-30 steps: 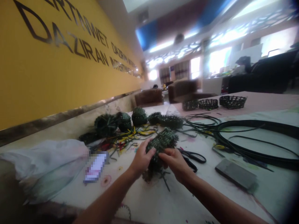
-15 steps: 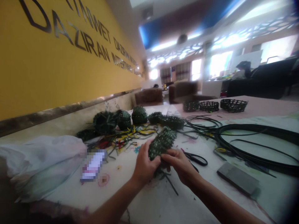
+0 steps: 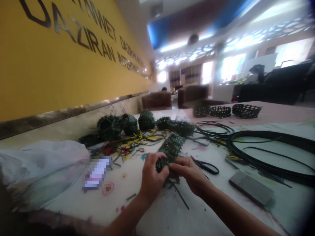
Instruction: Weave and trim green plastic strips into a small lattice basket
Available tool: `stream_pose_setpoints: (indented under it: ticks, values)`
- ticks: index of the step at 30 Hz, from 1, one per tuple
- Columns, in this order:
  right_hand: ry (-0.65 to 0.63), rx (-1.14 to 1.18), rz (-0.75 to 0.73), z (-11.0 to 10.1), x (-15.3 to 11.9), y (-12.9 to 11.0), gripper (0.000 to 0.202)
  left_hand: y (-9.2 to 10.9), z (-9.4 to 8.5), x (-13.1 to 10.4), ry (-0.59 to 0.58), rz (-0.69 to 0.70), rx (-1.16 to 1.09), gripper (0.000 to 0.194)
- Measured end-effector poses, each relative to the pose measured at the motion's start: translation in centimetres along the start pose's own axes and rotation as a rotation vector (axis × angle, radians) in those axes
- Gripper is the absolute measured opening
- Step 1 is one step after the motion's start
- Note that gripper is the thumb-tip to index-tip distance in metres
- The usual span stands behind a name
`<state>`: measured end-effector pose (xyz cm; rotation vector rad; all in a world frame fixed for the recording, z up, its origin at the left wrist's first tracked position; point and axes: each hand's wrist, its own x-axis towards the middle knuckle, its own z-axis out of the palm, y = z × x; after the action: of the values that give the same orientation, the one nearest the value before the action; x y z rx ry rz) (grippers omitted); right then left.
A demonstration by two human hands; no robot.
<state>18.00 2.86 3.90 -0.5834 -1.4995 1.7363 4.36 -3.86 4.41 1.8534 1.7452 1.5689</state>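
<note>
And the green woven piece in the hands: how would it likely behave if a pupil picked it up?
The woven piece is probably fairly stiff: its far end stands out past the left hand without visible sagging. Made of narrow strips, it may be light for its size. The loose strip below might trail, if attached.

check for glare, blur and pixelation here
Head view: far windows glare white; head view: brown chairs look blurred; head view: the flat thing left of the left hand is pixelated; head view: the woven piece in that hand looks slightly soft.
</note>
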Motion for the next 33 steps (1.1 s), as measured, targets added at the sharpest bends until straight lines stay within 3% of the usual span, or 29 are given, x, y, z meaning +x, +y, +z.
stream_pose_setpoints:
  ticks: [11, 19, 22, 27, 33]
  values:
    - [-0.031, -0.008, -0.014, -0.1, 0.2, 0.8, 0.043, 0.1, -0.6, 0.0, -0.029, -0.006, -0.026, 0.018]
    - [-0.159, 0.036, 0.052, -0.8, 0.1, -0.1, 0.042, 0.5, -0.7, 0.4, -0.019, -0.043, 0.037, 0.018]
    - [-0.197, 0.018, 0.051, -0.6, 0.1, -0.2, 0.042, 1.0, -1.2, 0.1, -0.007, -0.027, 0.157, 0.017]
    - [-0.081, 0.007, -0.015, 1.0, -0.4, 0.9, 0.043, 2.2, -1.9, -0.7, 0.105, 0.101, 0.467, 0.016]
    - [0.015, -0.067, -0.107, 2.0, -0.7, 2.2, 0.043, 2.6, -1.8, -1.0, 0.101, 0.156, 0.592, 0.011]
